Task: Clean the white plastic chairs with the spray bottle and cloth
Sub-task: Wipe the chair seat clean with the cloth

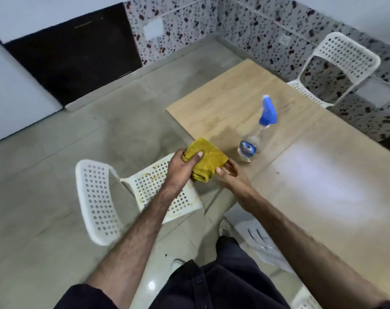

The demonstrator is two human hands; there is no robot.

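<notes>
My left hand (pixel 182 166) grips a folded yellow cloth (pixel 208 156) at the near corner of the wooden table (pixel 301 175). My right hand (pixel 228 172) touches the cloth's right edge, thumb and fingers pinching it. A clear spray bottle (pixel 254 139) with a blue trigger head stands on the table just right of the cloth, untouched. Below my left arm, a white perforated plastic chair (pixel 95 197) sits on the floor, with yellowish stains on its seat. A second white chair (pixel 341 61) stands at the table's far side.
Grey tiled floor (pixel 55 152) spreads to the left. A speckled wall (pixel 245 25) and a dark panel (pixel 78 59) lie beyond. Part of another white chair (pixel 263 241) shows under the table edge near my legs.
</notes>
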